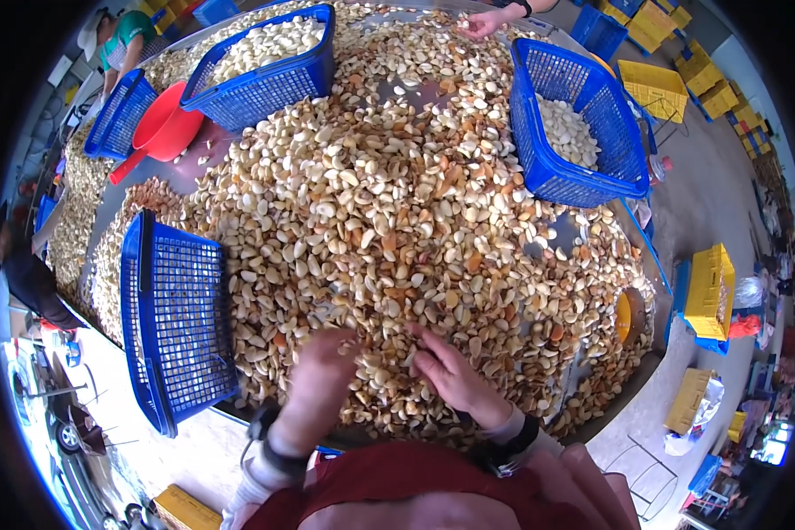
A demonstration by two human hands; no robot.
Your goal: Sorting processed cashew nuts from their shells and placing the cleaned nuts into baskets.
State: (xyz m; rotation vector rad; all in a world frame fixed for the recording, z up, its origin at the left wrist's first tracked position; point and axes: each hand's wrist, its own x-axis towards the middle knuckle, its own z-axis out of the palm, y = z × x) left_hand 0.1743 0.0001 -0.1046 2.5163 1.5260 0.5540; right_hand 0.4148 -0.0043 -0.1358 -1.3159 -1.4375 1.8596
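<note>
A large heap of pale and tan garlic cloves covers a round metal table. My left hand rests on the cloves near the front edge, fingers curled down into the pile; whether it holds a clove is hidden. My right hand lies just to its right, fingers pinched together around a single clove. Both wrists wear dark bands.
A blue mesh basket tilts at the table's left edge. Two more blue baskets hold peeled white cloves. A red scoop lies at back left. Another person's hand reaches in at the far side. Yellow crates stand on the floor at right.
</note>
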